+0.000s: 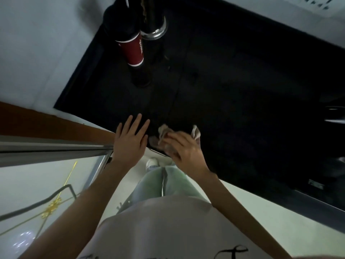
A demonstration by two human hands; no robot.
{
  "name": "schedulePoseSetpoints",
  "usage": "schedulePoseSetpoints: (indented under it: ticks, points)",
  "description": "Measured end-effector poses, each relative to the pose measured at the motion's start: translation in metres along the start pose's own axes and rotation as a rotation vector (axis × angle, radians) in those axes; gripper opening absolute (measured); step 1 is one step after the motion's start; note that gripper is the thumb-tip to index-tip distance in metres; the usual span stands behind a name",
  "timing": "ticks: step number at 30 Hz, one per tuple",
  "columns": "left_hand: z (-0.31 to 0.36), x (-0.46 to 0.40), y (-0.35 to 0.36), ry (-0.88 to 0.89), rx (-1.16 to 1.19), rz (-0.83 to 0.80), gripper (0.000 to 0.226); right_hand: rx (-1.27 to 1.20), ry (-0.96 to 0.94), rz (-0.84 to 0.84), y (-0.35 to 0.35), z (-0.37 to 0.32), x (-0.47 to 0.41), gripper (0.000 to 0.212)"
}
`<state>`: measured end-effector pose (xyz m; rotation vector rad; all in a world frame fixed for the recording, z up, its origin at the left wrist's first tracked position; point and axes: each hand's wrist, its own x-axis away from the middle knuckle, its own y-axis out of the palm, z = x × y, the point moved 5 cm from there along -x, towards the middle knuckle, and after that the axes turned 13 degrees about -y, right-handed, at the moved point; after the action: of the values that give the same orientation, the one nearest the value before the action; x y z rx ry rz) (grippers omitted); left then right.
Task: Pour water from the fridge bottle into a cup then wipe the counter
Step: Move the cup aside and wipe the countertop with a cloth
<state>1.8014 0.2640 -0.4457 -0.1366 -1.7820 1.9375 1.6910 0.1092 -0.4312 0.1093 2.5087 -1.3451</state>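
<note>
Here, wiping under way on the wide black glossy tabletop. Right hand bunched over a crumpled beige cloth at the near edge, fingers curled and clamped on the fabric, probably to keep the wad firm against the surface while pushing. Left hand just beside the cloth on its left, laid flat on the tabletop, fingers straight and spread apart, holding nothing; likely a brace for balance while leaning in. Well beyond the cloth, toward the far edge, a dark bottle with a red and white label standing upright, and touching or just beside it a shiny steel cup, both parked out of the wiping path. Water inside the cup: cannot tell. Judging by that layout, pouring done and the wipe only begun at the near edge. Main risk ahead: sweeping far enough to knock the bottle.
</note>
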Motion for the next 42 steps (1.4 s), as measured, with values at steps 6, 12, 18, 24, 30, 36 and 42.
schedulePoseSetpoints:
  ticks: [6,12,18,24,30,36,42]
  points:
    - [-0.002,0.0,0.003,0.003,-0.009,0.001,0.05,0.12,0.149,0.073,-0.044,0.065,0.023,0.033]
    - [-0.002,-0.001,0.004,-0.005,-0.003,-0.017,0.05,0.113,0.328,0.047,-0.063,0.165,-0.096,0.035]
    - [-0.001,-0.001,0.006,-0.033,-0.008,-0.033,0.052,0.033,0.096,-0.032,-0.007,0.102,-0.135,0.036]
    - [0.0,-0.001,0.005,-0.045,0.021,-0.006,0.051,0.041,-0.053,-0.078,-0.024,0.08,-0.061,0.041]
    - [-0.003,-0.002,0.006,-0.04,0.072,0.062,0.046,0.12,0.19,0.03,-0.049,0.184,-0.137,0.035]
    - [0.0,-0.001,0.006,-0.052,0.066,0.062,0.048,0.113,0.027,-0.138,-0.01,0.162,-0.221,0.039]
    - [-0.001,0.0,0.005,-0.032,0.005,0.056,0.048,0.005,-0.183,-0.174,-0.003,0.089,-0.132,0.039]
